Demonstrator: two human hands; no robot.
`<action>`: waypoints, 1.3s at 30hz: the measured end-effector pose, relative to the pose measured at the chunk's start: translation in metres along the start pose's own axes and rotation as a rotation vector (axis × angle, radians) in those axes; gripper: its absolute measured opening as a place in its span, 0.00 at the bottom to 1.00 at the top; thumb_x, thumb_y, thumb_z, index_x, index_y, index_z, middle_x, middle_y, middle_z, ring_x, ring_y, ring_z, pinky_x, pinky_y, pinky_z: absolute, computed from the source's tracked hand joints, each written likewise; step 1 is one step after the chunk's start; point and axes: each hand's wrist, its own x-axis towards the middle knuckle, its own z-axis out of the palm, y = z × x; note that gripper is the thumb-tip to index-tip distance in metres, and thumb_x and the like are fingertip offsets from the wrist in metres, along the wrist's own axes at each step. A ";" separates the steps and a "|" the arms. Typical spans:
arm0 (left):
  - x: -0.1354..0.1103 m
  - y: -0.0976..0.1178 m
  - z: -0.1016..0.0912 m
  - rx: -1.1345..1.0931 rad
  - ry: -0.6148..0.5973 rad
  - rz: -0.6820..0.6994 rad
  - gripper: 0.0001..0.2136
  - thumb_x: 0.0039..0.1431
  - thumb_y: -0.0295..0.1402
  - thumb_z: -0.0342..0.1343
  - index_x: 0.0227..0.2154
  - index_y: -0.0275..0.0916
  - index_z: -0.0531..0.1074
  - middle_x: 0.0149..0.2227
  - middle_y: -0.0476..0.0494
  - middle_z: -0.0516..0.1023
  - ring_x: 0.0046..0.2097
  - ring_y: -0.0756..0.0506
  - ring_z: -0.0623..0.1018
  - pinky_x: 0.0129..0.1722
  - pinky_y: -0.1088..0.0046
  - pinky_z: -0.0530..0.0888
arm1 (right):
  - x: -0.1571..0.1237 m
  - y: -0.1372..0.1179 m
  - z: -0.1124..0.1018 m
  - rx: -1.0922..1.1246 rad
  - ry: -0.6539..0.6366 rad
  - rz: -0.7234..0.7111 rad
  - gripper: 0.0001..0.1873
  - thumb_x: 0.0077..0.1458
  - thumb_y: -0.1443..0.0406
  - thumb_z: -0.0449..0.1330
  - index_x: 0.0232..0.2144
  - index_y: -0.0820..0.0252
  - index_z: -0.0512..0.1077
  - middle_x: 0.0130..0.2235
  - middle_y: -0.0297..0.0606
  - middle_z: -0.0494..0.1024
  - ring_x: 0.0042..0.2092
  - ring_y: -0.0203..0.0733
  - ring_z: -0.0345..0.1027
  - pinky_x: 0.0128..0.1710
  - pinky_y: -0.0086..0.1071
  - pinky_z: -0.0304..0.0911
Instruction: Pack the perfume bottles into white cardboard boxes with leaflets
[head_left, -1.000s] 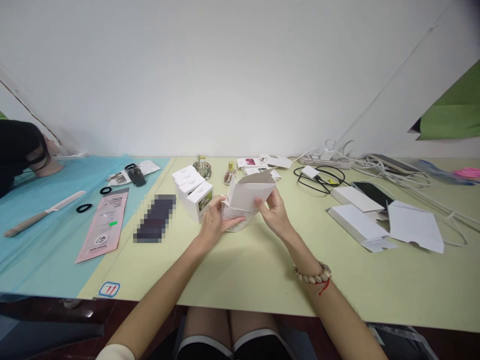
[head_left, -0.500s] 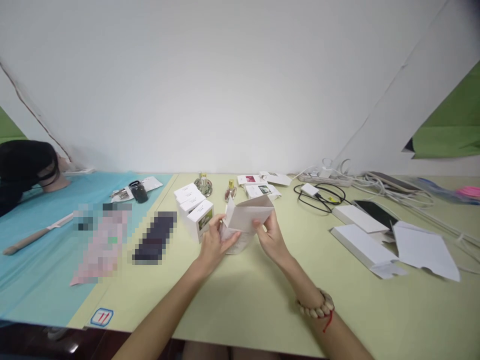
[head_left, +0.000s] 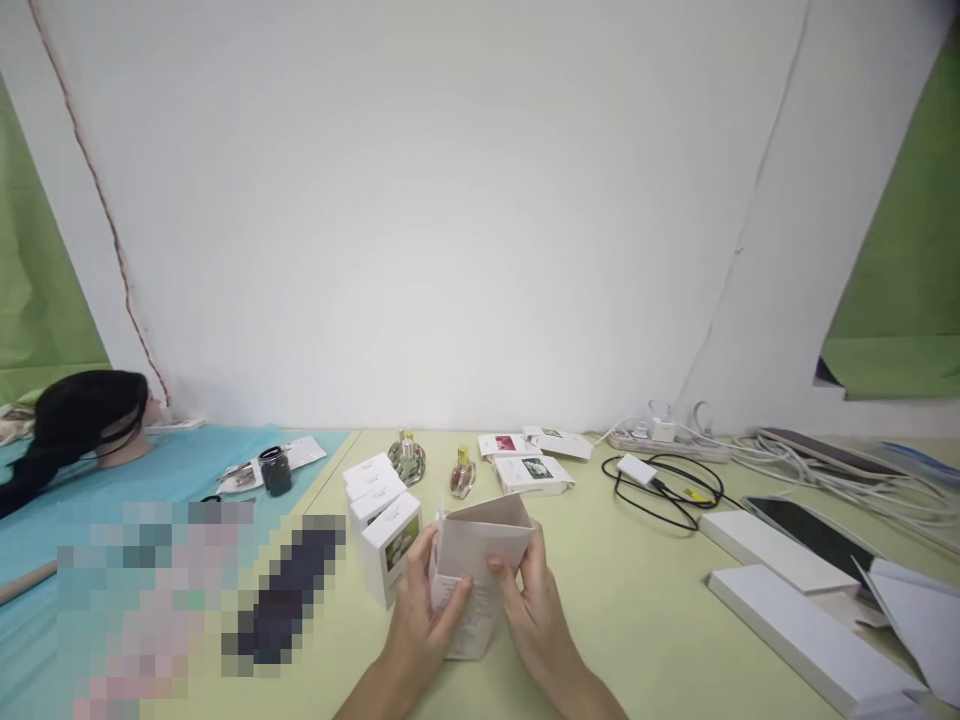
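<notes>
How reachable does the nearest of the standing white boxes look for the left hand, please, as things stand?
Probably yes: the nearest white box stands just beside the left hand, nothing visible between them, though that hand is holding the open carton.

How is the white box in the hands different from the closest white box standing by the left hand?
The held box has flaps sticking up at its top, while the standing box is closed on top. The held box is between the left hand and right hand; the standing box is on the table. The held box shows small print, the standing box a greenish picture. Both are white.
</notes>
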 end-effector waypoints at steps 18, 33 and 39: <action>-0.011 -0.003 0.022 -0.002 0.082 -0.006 0.23 0.61 0.44 0.38 0.55 0.37 0.49 0.53 0.33 0.61 0.54 0.45 0.65 0.53 0.66 0.62 | 0.029 -0.036 -0.027 -0.132 -0.425 -0.168 0.18 0.55 0.56 0.51 0.46 0.56 0.58 0.46 0.41 0.69 0.48 0.42 0.63 0.46 0.37 0.60; -0.012 -0.001 0.021 -0.132 -0.029 0.022 0.24 0.60 0.41 0.44 0.56 0.40 0.48 0.54 0.36 0.62 0.55 0.44 0.64 0.53 0.65 0.61 | 0.066 -0.115 -0.037 -0.519 -0.777 -0.092 0.15 0.52 0.61 0.54 0.44 0.50 0.69 0.49 0.36 0.70 0.48 0.43 0.65 0.40 0.31 0.62; -0.002 -0.002 0.024 -0.284 -0.028 -0.063 0.24 0.60 0.40 0.45 0.56 0.43 0.44 0.55 0.38 0.61 0.55 0.46 0.65 0.52 0.70 0.63 | 0.083 -0.107 -0.041 -0.530 -0.774 -0.134 0.11 0.52 0.62 0.54 0.38 0.54 0.72 0.42 0.35 0.75 0.43 0.43 0.67 0.36 0.29 0.61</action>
